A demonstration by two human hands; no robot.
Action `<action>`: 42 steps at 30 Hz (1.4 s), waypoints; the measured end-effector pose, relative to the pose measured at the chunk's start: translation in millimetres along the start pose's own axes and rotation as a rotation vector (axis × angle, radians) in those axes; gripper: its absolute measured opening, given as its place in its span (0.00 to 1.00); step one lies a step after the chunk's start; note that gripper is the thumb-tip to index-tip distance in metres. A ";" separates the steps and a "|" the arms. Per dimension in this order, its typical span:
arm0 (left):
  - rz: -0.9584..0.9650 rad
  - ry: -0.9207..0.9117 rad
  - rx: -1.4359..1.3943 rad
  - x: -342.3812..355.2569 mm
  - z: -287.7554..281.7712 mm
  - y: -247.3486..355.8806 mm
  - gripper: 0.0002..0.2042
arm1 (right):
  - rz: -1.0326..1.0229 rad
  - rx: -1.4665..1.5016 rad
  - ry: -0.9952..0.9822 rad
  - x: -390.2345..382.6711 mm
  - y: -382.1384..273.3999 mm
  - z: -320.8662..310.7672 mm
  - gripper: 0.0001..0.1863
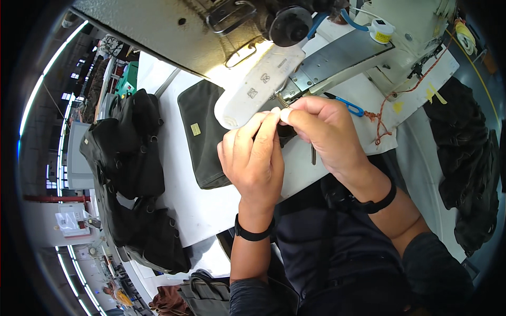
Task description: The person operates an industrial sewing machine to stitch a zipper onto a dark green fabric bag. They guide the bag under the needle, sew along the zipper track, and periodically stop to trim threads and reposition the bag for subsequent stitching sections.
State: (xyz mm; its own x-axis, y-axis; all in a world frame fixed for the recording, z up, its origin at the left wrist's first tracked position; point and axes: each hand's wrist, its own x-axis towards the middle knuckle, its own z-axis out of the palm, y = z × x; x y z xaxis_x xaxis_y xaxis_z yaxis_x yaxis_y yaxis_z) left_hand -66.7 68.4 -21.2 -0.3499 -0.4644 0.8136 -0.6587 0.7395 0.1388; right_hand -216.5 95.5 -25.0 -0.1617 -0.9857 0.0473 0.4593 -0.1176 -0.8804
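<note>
Both my hands meet just in front of the sewing machine's needle area, fingertips touching. My left hand is closed in a pinch, and my right hand pinches right beside it. What they hold between the fingertips is too small and covered to name. A short brass-coloured ridged piece shows just beyond the fingertips. Below my right hand a narrow dark strip hangs down. A dark green fabric bag piece with a small yellowish label lies flat to the left of my left hand, partly under the machine's rounded white cover.
Blue-handled thread snips on an orange cord lie right of my hands on the white tabletop. Dark bags are piled at left. More dark fabric pieces hang at right. The machine head overhangs the work.
</note>
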 end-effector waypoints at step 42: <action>-0.040 0.097 -0.062 13.9 18.8 -15.8 0.08 | -1.083 -1.026 0.195 51.9 -8.8 -31.8 0.05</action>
State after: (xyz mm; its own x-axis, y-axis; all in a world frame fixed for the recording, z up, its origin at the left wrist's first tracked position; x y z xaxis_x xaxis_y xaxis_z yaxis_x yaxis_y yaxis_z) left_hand -73.7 41.0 -22.8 -0.2563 -0.4467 0.8572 -0.6274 0.7515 0.2040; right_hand -256.7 49.2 -29.8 -0.1609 -0.4389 0.8840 -0.7357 -0.5437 -0.4039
